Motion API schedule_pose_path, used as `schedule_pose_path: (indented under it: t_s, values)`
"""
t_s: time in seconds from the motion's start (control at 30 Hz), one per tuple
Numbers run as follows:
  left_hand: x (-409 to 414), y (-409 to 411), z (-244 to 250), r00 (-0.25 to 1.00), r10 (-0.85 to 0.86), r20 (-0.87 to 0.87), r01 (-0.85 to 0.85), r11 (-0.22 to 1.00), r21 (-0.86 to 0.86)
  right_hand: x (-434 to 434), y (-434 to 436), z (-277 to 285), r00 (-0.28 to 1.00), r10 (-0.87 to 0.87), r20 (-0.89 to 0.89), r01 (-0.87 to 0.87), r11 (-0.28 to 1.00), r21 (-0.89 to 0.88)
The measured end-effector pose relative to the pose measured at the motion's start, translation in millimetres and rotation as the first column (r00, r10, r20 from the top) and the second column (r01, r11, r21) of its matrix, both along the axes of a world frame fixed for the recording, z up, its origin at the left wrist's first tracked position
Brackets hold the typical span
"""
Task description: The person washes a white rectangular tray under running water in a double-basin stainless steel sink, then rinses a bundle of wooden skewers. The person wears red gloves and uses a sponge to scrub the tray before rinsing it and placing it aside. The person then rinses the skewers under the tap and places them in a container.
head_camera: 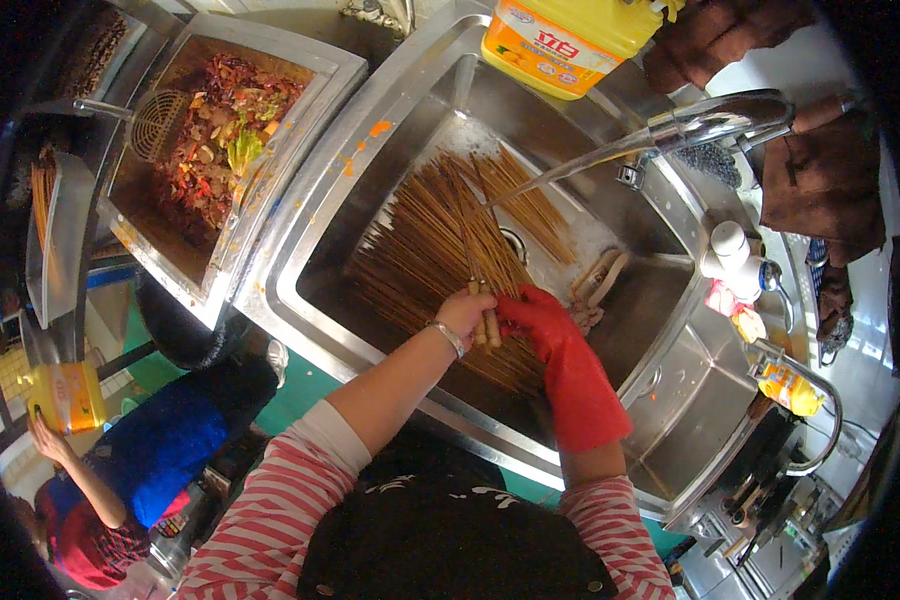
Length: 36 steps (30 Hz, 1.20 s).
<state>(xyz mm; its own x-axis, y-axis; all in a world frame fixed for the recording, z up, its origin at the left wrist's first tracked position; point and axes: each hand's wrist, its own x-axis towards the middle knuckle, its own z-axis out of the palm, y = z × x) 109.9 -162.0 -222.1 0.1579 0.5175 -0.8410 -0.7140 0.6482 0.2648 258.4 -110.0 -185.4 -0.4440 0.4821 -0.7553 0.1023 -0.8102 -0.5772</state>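
Observation:
My bare left hand (465, 319), with a bracelet at the wrist, grips a few thin skewers (471, 247) by their wooden handles (486, 322). My right hand (544, 326) wears a long red rubber glove; its curled fingers press against the same handles from the right. Some fingertips of both hands are hidden. Under them, a large spread of thin brown skewer sticks (412, 251) lies in the stainless steel sink basin (622, 300). A smaller bunch of sticks (532, 202) rests apart near the drain. Water streams from the chrome faucet (720, 124) onto the sticks.
A yellow detergent jug (562, 45) stands at the sink's far rim. To the left, a metal bin (217, 296) holds food scraps and a strainer (157, 124). A second basin (690, 412) adjoins at right. Another person (150, 457) at lower left holds a yellow jug (67, 397).

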Motion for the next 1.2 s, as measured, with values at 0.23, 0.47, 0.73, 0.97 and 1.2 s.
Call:
schedule_pose_path:
  t_s: [0.23, 0.47, 0.73, 0.97, 1.2]
  values:
    - [-8, 4, 8, 0.982, -0.163, -0.099, 0.169, 0.984, 0.052, 1, 0, -5, 0.997, -0.072, 0.019, 0.073, 0.996, -0.050]
    - [-10, -5, -18, 0.933, -0.267, -0.243, 0.278, 0.961, 0.011, -3, 7, 3, 0.997, 0.027, 0.076, -0.026, 1.000, -0.016]
    - [-2, -5, 1, 0.972, -0.068, -0.225, 0.048, 0.995, -0.093, -1, 14, -12, 0.952, 0.097, 0.290, -0.123, 0.990, 0.070]
    - [-22, -28, 40, 1.000, 0.018, -0.007, -0.019, 0.993, -0.118, 23, 32, -38, 0.502, 0.053, 0.863, -0.691, 0.624, 0.364]
    - [-48, -64, 109, 0.999, -0.004, -0.052, 0.003, 1.000, -0.019, -7, 121, -74, 0.509, -0.180, 0.842, -0.664, 0.540, 0.517]
